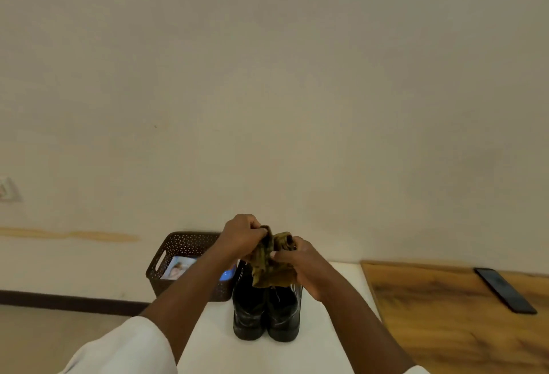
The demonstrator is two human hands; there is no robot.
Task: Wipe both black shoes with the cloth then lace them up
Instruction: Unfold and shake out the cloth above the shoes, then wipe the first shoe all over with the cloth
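While both my arms reach forward above the white table [208, 329], my left hand [242, 234] is raised a little higher than the other, knuckles up, its fingers curled tight round the upper end of the olive-green cloth [271, 261]. Just to the right of it, almost touching, my right hand [303, 266] grips the same cloth, thumb and fingers pinching a bunched fold while the loose part hangs down between the two hands. Pale sleeves cover both upper arms at the bottom edge of the view.

Left of my left hand and below it, partly behind my forearm, a dark brown perforated basket [181, 246] stands at the far edge of the table; inside it lie what look like printed packets or cards, one pale, one with a blue patch, too blurred to read.

Directly under my hands the two black shoes [266, 314] stand side by side, touching, upright. Whether laces are in them I cannot tell.

Well to the right of my right hand, a dark phone [505, 290] lies flat on a wooden board [445, 314]
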